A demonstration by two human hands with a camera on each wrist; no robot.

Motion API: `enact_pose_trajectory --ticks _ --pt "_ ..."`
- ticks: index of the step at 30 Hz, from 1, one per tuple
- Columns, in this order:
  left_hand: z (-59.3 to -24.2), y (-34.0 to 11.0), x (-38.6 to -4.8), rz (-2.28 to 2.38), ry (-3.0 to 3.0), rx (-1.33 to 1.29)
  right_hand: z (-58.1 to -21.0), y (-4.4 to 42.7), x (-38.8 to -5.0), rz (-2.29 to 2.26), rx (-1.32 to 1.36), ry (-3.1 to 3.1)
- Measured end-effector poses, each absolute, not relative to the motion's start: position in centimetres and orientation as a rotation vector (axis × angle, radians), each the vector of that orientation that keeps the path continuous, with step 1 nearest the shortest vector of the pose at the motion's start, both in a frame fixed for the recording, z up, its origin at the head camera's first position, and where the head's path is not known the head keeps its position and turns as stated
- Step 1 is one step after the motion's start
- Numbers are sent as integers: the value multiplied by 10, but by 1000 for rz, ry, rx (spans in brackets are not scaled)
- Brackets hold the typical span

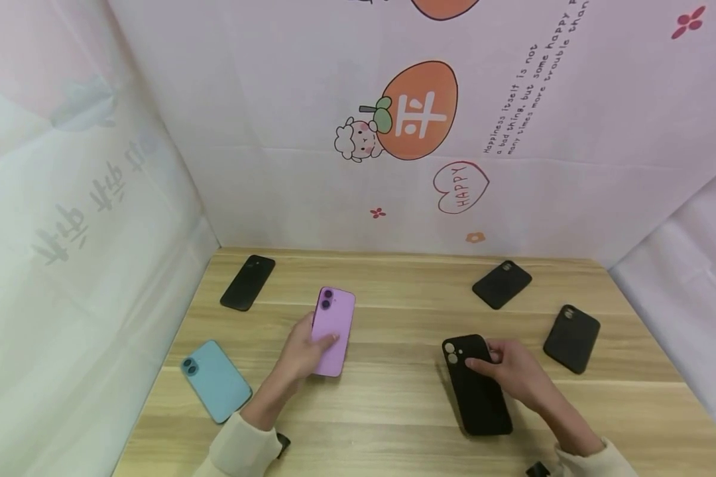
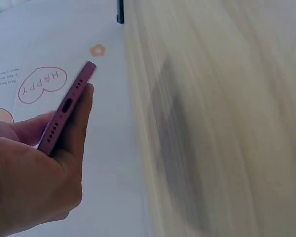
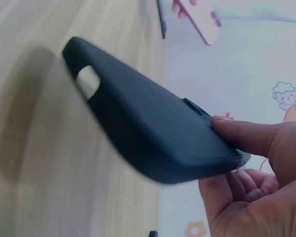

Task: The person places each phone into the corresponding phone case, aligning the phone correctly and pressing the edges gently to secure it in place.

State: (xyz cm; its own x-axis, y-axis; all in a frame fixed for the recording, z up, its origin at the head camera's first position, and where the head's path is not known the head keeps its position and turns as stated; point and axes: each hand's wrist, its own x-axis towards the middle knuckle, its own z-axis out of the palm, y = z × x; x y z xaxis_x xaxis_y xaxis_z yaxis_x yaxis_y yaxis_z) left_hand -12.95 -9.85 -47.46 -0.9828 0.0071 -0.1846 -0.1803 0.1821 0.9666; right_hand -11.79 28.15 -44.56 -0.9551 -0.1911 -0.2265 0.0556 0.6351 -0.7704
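Note:
My left hand (image 1: 302, 351) grips a purple phone (image 1: 336, 324) by its lower left side, thumb on the back, camera end pointing away. In the left wrist view the phone's bottom edge (image 2: 64, 111) shows its charging port, raised above the table. On the right, my right hand (image 1: 516, 371) pinches a black phone case (image 1: 480, 397) near its upper right edge, thumb on the outer back beside the camera holes. The right wrist view shows the case (image 3: 153, 113) tilted above the table, with a cutout in its bottom edge.
A light blue phone (image 1: 217, 384) lies at the left of the wooden table (image 1: 406, 291), a black phone (image 1: 247, 283) behind it. Two more black cases, one at the back right (image 1: 502, 285) and another at the right (image 1: 573, 339), lie flat. Printed white cloth (image 1: 310, 185) hangs around the table.

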Motion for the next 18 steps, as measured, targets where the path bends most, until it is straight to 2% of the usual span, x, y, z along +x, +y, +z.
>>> enact_pose_trajectory --ticks 7,18 --pt "-476 -90 -119 2134 1817 -105 -430 268 -124 -1389 -94 2511" --pt "-474 -74 -101 2234 1654 -110 -413 226 -136 -1607 -76 2380"
